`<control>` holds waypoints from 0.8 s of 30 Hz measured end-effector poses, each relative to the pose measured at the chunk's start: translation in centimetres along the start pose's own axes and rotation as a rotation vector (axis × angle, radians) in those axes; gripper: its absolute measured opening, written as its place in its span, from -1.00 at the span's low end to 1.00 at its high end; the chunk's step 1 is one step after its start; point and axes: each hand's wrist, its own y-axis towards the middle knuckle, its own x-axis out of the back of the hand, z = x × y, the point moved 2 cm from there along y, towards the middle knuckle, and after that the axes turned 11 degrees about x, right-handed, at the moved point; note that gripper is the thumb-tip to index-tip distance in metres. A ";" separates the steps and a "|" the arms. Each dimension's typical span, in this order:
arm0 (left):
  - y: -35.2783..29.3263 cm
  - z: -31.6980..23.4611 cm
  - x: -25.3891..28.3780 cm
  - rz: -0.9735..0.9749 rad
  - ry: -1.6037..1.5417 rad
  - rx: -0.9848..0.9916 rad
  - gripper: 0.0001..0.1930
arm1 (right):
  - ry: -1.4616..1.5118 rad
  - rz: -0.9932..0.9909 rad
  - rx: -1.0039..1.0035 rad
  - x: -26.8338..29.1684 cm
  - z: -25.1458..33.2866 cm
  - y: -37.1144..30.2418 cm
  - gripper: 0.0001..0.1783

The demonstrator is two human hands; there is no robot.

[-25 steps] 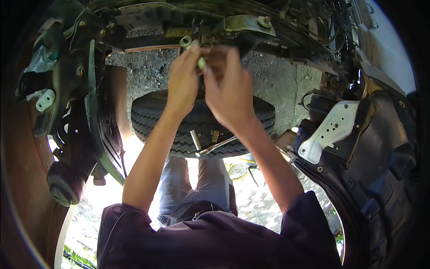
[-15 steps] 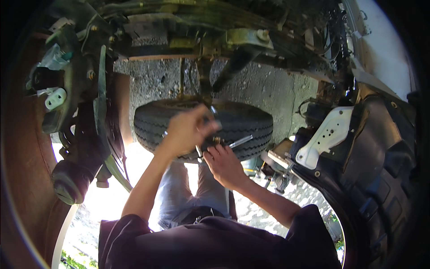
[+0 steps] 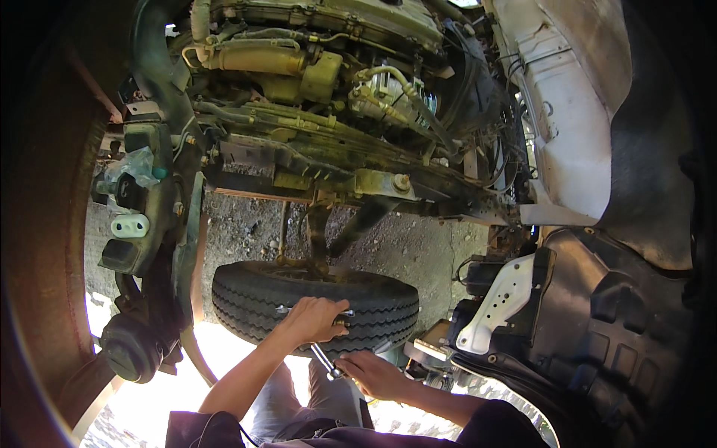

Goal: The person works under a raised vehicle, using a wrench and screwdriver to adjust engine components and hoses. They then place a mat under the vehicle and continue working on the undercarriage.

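Observation:
My left hand (image 3: 312, 319) is closed in front of the tyre (image 3: 246, 302), holding a slim chrome wrench (image 3: 283, 308) whose ends show on both sides of the fist. A small brass-coloured piece is by its fingertips; I cannot make out what it is. Lower and to the right, my right hand (image 3: 376, 375) grips a chrome ratchet-like tool (image 3: 324, 359) near its rounded end. That tool slants up and left toward the underside of my left hand, which hides its far end.
Ahead is an engine bay with a metal crossmember and a bolt (image 3: 402, 183). A white perforated bracket (image 3: 499, 305) and black liner (image 3: 597, 328) are at right. At left, a dark frame part carries a plastic bag (image 3: 134, 170) and a white oval piece (image 3: 130, 225).
The view has tilted up, showing more of the engine bay. The left hand is no longer blurred and shows the wrench across it. The chrome tool at the right hand now points up-left.

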 end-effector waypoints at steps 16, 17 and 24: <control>-2.2 0.4 -3.1 -0.207 -0.151 0.176 -0.59 | 0.168 -0.744 -0.392 19.9 -8.6 11.5 -0.46; -2.4 0.3 -3.0 -0.227 -0.159 0.143 -0.57 | 0.173 -0.767 -0.405 20.8 -9.3 12.3 -0.46; -3.3 -0.3 -3.8 -0.306 -0.139 0.082 -0.64 | 0.416 -0.978 -0.444 25.1 -10.3 16.8 -0.54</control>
